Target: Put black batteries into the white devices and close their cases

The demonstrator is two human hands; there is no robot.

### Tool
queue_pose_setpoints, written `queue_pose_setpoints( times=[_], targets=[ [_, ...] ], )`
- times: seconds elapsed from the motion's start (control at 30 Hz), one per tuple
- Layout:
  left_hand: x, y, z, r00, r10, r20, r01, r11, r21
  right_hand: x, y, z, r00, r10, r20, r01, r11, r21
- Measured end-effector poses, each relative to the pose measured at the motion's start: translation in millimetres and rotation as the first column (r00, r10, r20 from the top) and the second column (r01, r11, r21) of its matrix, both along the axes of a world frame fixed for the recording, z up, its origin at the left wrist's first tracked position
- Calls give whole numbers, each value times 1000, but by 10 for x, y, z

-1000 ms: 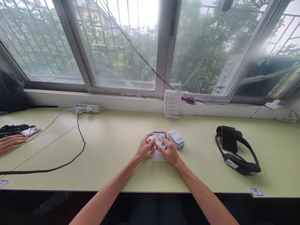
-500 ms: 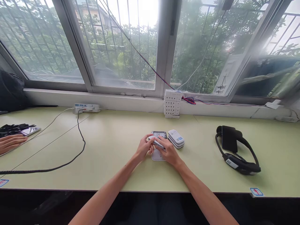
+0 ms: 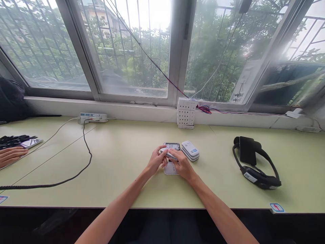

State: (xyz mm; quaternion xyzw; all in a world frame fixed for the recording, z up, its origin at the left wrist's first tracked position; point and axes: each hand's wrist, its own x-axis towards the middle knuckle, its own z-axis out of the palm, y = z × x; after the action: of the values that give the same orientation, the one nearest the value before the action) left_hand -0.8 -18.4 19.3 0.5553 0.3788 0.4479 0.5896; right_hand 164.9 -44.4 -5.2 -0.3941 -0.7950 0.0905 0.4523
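Between my two hands is a small white, rounded device (image 3: 170,154), tilted a little above the table. My left hand (image 3: 155,160) grips its left end, fingers curled beneath. My right hand (image 3: 183,164) closes on its right side, thumb near the top face. Just behind it lies an opened device (image 3: 175,146) with a dark frame and a printed label inside. A loose white cover (image 3: 170,169) lies under my hands, partly hidden by the right one. To the right, a short stack of similar white devices (image 3: 190,151) bears a label on top.
A black head strap device (image 3: 261,178) lies at right. White perforated blocks (image 3: 186,113) stand by the window sill. At back left sits a power strip (image 3: 93,117) with a dark cable (image 3: 88,149) running across the table. Another person's hand (image 3: 11,156) rests at far left.
Both hands keep nearly the same grip on the white device. The whole view has shifted very slightly; nothing else has visibly moved.
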Motion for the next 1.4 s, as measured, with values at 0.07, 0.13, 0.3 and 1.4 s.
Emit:
queue_pose_setpoints(
  times=[0.07,0.13,0.3,1.4],
  targets=[
    [-1,2,1,1000,6,5,-6,1000,2,-4,-8,7,1000,-8,-2,8,1000,-14],
    [-4,4,0,1000,12,15,-12,1000,0,-10,-16,15,1000,-19,2,19,999,-30],
    [-14,5,-10,999,26,26,-26,999,23,-31,-33,42,999,-46,-12,45,996,-83],
    [6,34,-88,953,195,-231,-138,960,242,582,310,-58,776,-618,-127,622,783,-13]
  ],
)
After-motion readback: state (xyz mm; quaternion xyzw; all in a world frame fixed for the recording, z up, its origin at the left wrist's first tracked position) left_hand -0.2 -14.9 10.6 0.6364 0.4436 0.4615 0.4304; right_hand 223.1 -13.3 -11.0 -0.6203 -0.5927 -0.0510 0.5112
